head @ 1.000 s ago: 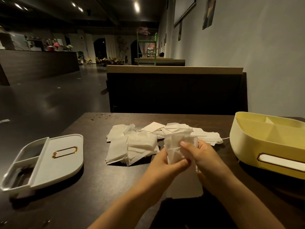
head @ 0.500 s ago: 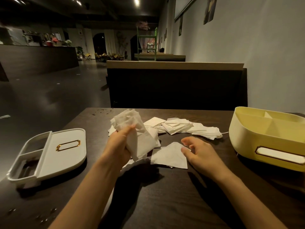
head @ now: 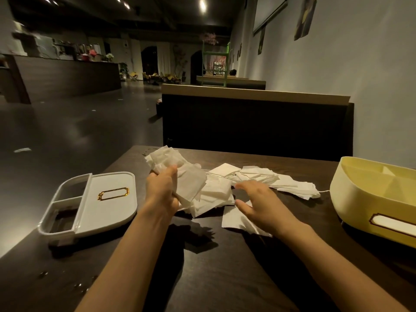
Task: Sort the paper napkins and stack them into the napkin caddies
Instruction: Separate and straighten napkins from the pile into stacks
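Note:
White paper napkins (head: 265, 179) lie scattered across the middle of the dark table. My left hand (head: 162, 192) grips a bunch of napkins (head: 180, 174), lifted above the pile. My right hand (head: 261, 203) hovers with spread fingers just over a single flat napkin (head: 234, 220) and holds nothing. A white caddy (head: 105, 199) with a gold label frame lies at the left. A yellow caddy (head: 373, 199) with inner dividers stands at the right.
The dark wooden table (head: 213, 278) reaches to a dark booth back (head: 254, 127) behind it. A pale wall runs along the right. Left of the table is open dark floor (head: 67, 136) with a bar counter far off.
Both hands first held one napkin together. My left hand then took a bunch from the pile and lifted it higher. My right hand let go and now hovers over the flat napkin.

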